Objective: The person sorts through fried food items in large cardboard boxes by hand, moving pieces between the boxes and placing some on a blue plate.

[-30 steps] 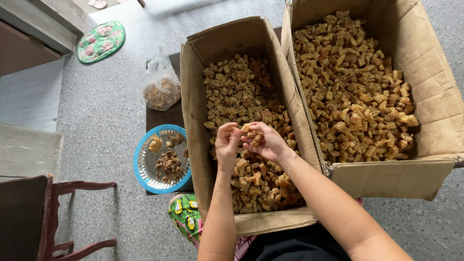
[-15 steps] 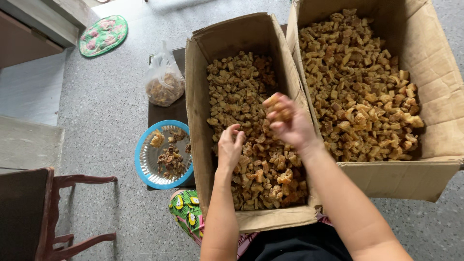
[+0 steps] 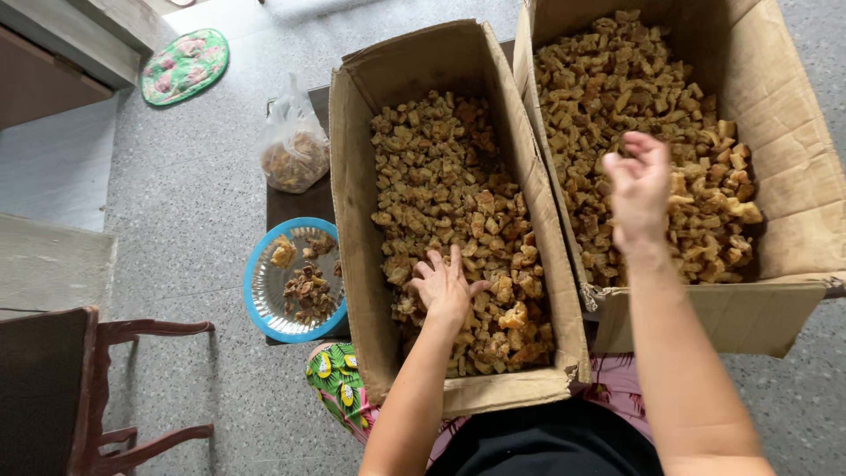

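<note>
Sorting is in hand: left hand (image 3: 445,286) is spread flat on dried chunks (image 3: 441,194), while right hand (image 3: 639,185) hovers loosely open, empty, above the right carton (image 3: 793,132); a fresh piece must be pinched.

Speckled grey floor, daylit, seen from above.

The floor (image 3: 176,203) is grey speckled stone, evenly lit, brightest toward the top. A round green mat (image 3: 185,66) with pink flowers lies at upper left, beside a brown cabinet (image 3: 44,84) under a grey ledge (image 3: 97,31). A paler slab (image 3: 53,264) sits at the left edge. Below it stands a dark wooden chair (image 3: 79,388), its curved arms reddish brown.
</note>
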